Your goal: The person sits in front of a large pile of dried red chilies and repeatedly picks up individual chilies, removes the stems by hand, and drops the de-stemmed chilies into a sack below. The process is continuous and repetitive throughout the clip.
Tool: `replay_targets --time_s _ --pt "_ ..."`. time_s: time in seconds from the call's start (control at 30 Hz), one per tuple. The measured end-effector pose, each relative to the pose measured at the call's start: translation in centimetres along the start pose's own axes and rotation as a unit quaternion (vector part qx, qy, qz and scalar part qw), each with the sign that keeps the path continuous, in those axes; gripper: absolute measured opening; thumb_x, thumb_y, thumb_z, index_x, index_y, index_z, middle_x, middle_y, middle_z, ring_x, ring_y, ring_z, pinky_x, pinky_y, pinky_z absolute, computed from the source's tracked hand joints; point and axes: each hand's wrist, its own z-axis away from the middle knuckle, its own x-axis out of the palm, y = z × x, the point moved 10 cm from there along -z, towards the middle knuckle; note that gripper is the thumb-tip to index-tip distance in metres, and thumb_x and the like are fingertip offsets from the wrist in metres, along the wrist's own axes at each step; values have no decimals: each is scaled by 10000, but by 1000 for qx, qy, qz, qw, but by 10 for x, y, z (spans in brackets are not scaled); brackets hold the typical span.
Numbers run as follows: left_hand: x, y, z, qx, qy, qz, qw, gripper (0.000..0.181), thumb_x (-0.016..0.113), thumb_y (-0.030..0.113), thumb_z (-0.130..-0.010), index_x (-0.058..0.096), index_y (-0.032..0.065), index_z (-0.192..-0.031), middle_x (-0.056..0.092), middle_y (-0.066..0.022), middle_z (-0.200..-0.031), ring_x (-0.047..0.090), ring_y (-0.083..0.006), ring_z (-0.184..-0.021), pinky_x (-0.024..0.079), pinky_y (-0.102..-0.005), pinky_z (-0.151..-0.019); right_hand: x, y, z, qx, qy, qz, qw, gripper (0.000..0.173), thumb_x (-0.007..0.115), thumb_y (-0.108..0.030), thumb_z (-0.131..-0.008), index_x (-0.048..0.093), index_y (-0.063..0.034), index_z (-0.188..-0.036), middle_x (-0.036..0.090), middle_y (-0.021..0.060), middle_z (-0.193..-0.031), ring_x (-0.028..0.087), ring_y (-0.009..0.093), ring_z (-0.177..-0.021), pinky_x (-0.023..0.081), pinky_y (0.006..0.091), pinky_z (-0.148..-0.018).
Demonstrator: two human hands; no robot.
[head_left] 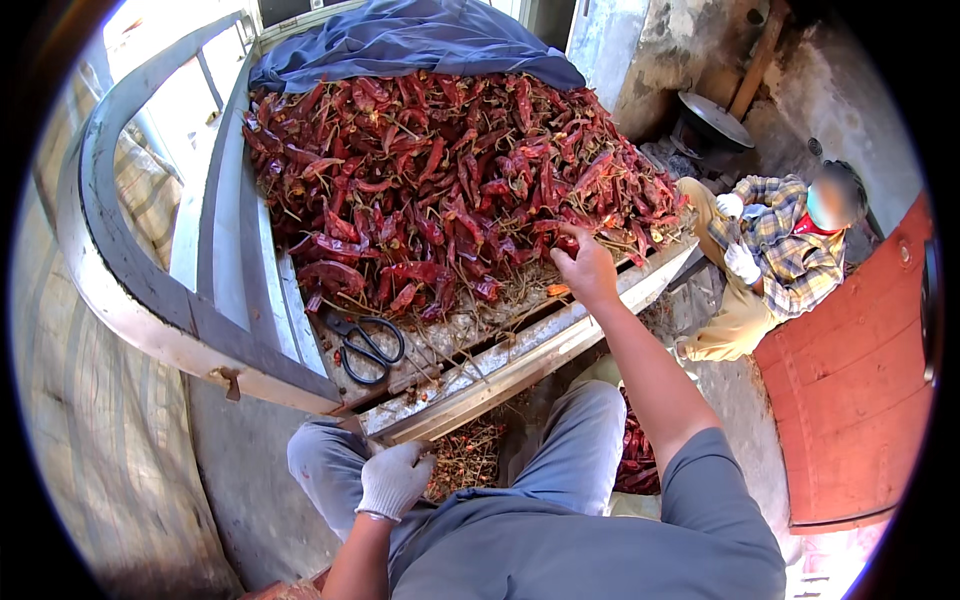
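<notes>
A large heap of dried red chili peppers [442,187] with stems covers a truck bed in front of me. My right hand [589,270], bare, reaches to the heap's near right edge. Its thumb and index finger are apart, with peppers just beyond and between them. In a white knit glove, my left hand [396,480] is curled above my left thigh; whether its fingers pinch anything is hidden. Black-handled scissors [369,349] lie on the bed's near left corner, next to the peppers.
A curved metal rail [97,217] bounds the left side. Blue cloth [412,45] covers the heap's far end. Stems and scraps [465,457] litter the ground between my knees, near more peppers [636,457]. A gloved person [787,240] sits at right, near a red panel [844,382] and lidded pot [712,124].
</notes>
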Motion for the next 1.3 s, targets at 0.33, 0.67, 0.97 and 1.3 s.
replay_targets --time_s 0.33,0.67,0.97,1.3 --pt "8 0 5 -5 -24 39 999 360 620 373 -958 749 113 -1171 751 -182 -1031 716 -367 -986 560 -463 -869 -6 -20 -38 -34 1 102 994 336 745 -349 -915 729 -139 -1176 764 150 -1005 730 363 -923 569 483 -784" --pt "17 24 9 24 -48 50 997 339 637 351 -952 766 146 -1189 757 -154 -1065 724 -335 -1009 568 -424 -883 16 4 -41 10 -30 92 995 378 755 -355 -868 742 -148 -1185 762 186 -995 728 384 -921 570 498 -815" --pt "-32 52 -1 41 63 153 985 345 706 279 -927 745 110 -1225 756 -161 -997 737 -303 -937 571 -394 -836 -14 -41 4 -45 -64 -144 987 329 820 -303 -837 756 -82 -1074 752 128 -884 715 264 -787 556 412 -714" --pt "-91 101 -18 147 147 368 906 244 746 67 -916 759 -7 -1149 751 -96 -1081 702 -191 -997 535 -310 -914 26 -136 211 79 -512 -364 774 250 799 -192 -913 723 -59 -1110 719 28 -892 631 93 -672 526 276 -596"
